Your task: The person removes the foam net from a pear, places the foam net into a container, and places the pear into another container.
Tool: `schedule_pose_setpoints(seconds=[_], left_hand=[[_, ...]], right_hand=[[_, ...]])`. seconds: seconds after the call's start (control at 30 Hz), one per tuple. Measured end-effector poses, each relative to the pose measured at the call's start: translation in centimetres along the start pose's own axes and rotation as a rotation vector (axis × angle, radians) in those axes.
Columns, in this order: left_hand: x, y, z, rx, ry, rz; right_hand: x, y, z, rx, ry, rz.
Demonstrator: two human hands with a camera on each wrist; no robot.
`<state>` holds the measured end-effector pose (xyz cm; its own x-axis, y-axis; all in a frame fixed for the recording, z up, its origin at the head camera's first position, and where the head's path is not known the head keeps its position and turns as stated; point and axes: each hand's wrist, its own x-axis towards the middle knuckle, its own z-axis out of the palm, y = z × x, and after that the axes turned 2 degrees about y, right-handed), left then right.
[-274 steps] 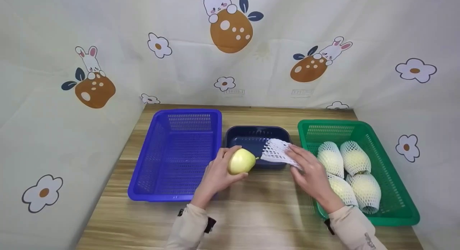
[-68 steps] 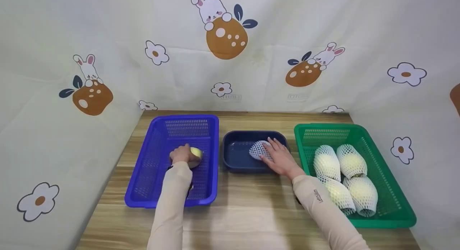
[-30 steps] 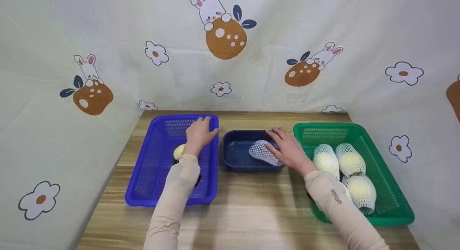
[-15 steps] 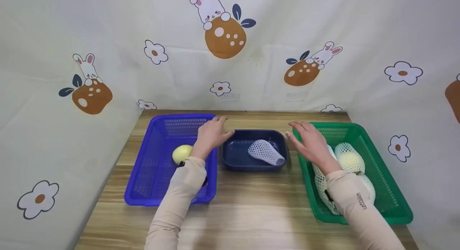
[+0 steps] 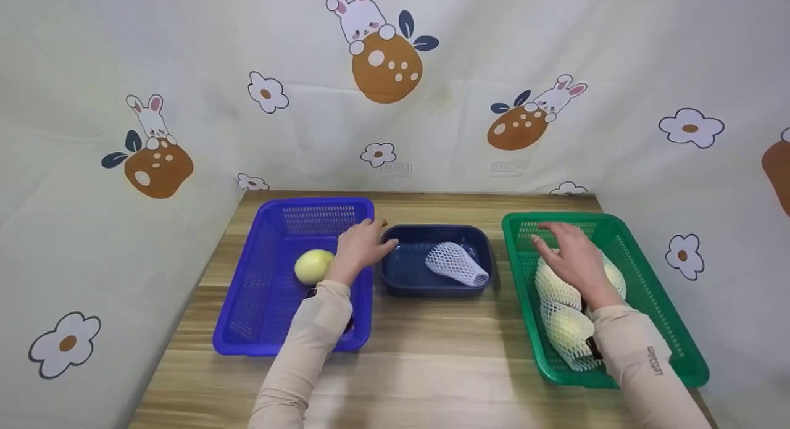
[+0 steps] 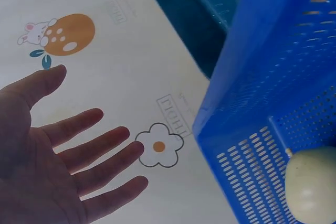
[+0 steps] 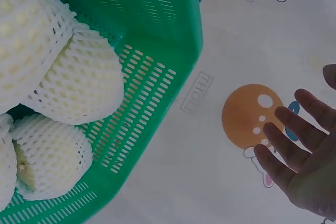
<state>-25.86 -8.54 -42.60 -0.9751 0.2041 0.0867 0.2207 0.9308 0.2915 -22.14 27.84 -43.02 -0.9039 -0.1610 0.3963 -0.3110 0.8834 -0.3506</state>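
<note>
My left hand (image 5: 363,244) hovers over the right rim of the blue basket (image 5: 231,305), its fingers spread and holding nothing. A bare yellow-green pear (image 5: 313,266) lies in that basket; the left wrist view shows the pear (image 6: 313,184) with its stem. My right hand (image 5: 574,256) is above the green basket (image 5: 669,318) with nothing in its extended fingers. Beneath it lie several pears (image 5: 565,330) in white foam nets, partly hidden by the hand and sleeve. In the right wrist view a netted pear (image 7: 79,77) sits apart from the fingers.
Between the baskets stands a dark blue tray (image 5: 401,284) holding an emptied white foam net (image 5: 455,263). All stand on a wooden table (image 5: 432,355). A printed cloth (image 5: 296,139) hangs behind and along both sides.
The pear, earlier in my left hand, now lies in the blue basket. Its net was laid in the tray and released. My right hand has moved right, from the tray to over the green basket.
</note>
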Motion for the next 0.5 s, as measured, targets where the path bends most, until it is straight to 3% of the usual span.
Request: schedule_pose_setpoints(seconds=[0.17, 0.37, 0.4, 0.5], left_hand=[[0.0, -0.4, 0.8, 0.01, -0.039, -0.007], [0.4, -0.8, 1.6, 0.011, -0.139, -0.033], [0.7, -1.4, 2.5, 0.01, -0.13, -0.015], [0.8, -1.5, 2.8, -0.005, -0.161, -0.025]], right_hand=[[-0.7, 1.0, 0.0, -0.027, -0.088, 0.027], [-1.7, 2.4, 0.5, -0.026, -0.212, 0.062], [-1.8, 2.5, 0.6, -0.026, -0.228, 0.067], [-2.3, 3.0, 0.8, -0.034, -0.273, 0.083]])
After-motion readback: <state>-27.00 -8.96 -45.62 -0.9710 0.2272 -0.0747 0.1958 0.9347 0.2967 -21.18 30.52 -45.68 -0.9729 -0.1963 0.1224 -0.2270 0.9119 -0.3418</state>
